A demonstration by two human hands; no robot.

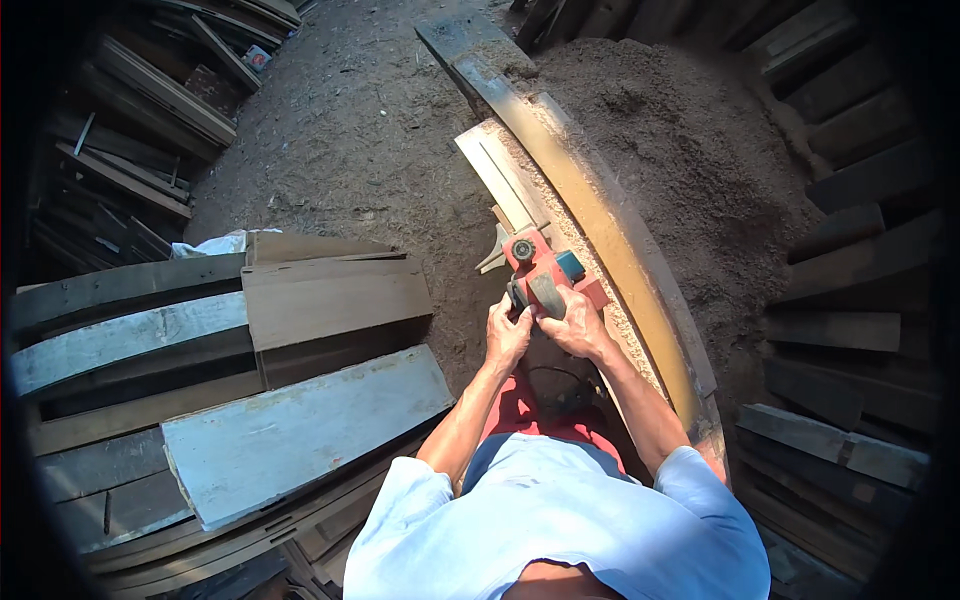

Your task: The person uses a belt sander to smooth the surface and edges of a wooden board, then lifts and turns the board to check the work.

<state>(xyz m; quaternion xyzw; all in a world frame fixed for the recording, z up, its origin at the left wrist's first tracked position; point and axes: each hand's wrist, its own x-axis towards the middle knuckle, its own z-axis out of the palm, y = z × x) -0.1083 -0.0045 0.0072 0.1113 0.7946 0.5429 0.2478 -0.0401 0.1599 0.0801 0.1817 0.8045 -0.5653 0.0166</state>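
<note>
A red electric hand planer (pixel 540 268) with a black knob and a teal block on its side sits over a pale wooden board (pixel 500 172) in front of me. My right hand (pixel 572 324) is closed round the planer's dark rear handle. My left hand (pixel 508 332) is closed at the dark part on the planer's left side, its fingertips near those of the right hand; the exact spot it grips is partly hidden. Light shavings (pixel 612 318) lie in a strip between the board and a long yellowish beam (pixel 620 240) on the right.
A mound of sawdust (pixel 690 150) rises beyond the beam. At my left lie stacked boards, among them a wide whitish plank (pixel 310 430) and a brown panel (pixel 335 300). More timber (pixel 840 330) lines the right side. A small wooden piece (pixel 494 250) juts out beside the planer.
</note>
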